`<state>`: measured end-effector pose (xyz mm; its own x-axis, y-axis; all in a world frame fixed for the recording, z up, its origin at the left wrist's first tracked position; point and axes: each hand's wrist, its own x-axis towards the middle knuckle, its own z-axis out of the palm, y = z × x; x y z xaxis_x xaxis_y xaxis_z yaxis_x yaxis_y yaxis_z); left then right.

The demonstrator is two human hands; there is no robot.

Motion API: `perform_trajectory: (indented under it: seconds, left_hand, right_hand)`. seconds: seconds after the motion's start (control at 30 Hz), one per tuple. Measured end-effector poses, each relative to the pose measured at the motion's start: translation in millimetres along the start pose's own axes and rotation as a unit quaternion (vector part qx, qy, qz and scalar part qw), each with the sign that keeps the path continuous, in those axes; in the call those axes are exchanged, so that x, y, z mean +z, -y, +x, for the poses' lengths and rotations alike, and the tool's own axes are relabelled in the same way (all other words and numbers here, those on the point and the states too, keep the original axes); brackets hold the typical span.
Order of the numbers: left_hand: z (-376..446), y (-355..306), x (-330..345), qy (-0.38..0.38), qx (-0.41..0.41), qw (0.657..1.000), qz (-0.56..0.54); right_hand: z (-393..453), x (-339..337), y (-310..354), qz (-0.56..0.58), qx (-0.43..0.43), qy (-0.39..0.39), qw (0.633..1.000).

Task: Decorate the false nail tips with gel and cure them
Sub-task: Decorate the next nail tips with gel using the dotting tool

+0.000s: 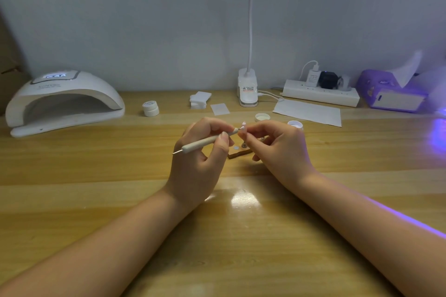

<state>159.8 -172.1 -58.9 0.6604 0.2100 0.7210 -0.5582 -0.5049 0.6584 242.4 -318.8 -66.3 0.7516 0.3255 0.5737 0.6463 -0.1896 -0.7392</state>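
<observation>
While the left hand (202,147) pinches a slim cream-coloured double-ended dotting tool (207,140) between thumb and fingers, its far tip is brought up against a small pale pink false nail tip (243,125), which the right hand (277,144) holds up between curled fingertips above the wooden table (120,176). The nail tip looks mounted on a short stand, though the fingers hide most of it. Just below and between the hands lies a small wooden holder base (239,153) with a metal disc and a peg on it.

The nail tip is likely very light, thin and springy, and any wet gel on its face would smear at a touch, so it is best held by the stand or the bare edges, never the decorated surface. The tool is stiff and light; a pen-like hold near its working end gives the steadiest dot.

Farther out, an open small white gel jar (295,124) and its lid (262,117) sit just behind the right hand, and a domed white curing lamp (65,101) stands well apart at far left.
</observation>
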Motion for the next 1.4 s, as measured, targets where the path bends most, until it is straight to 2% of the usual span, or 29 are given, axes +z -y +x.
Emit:
perform_trajectory:
  seconds: [1.4]
  left_hand:
    - [0.7, 1.3, 0.6, 0.015, 0.002, 1.0, -0.013]
  right_hand:
    - [-1.5, -0.9, 4.7, -0.024, -0.005, 0.016, 1.0]
